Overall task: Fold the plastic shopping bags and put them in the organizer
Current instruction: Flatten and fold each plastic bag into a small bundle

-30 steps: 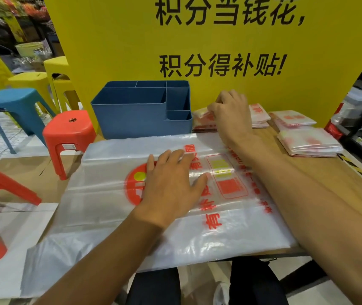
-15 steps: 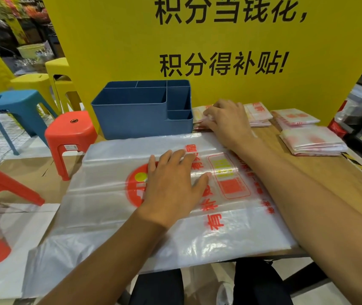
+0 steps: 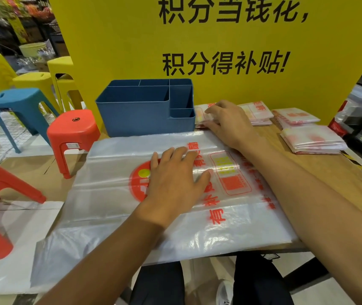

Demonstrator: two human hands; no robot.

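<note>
Head view looks down on a wooden table [image 3: 321, 172] with a smooth, pale tan top, set against a tall yellow sign [image 3: 219, 51] printed with black characters. At 9 o'clock beyond the table edge stand moulded plastic stools: a red stool [image 3: 74, 130] nearest, a blue stool [image 3: 15, 102] behind it and yellow stools [image 3: 43, 78] further back; shop goods blur at 11 o'clock.

A large bag [image 3: 114, 172] of thin, glossy, translucent plastic with red print lies flat across the table's middle, its 7 o'clock corner drooping over the near edge. The left hand [image 3: 175, 179] lies palm down on the bag's centre, fingers straight and slightly spread, pressing the film flat.

At 12 o'clock sits the organizer [image 3: 142, 115], a rigid blue plastic box with square compartments, touching the bag's far edge. Just to its 3 o'clock side is a folded stack [image 3: 257, 113] of bags, flat and rectangular. The right hand [image 3: 228, 122] rests on that stack's left end, fingers bent, thumb low against its near edge; whether it actually grips a bag cannot be told. Two more piles [image 3: 310, 139] of folded bags lie at 2 o'clock.
</note>
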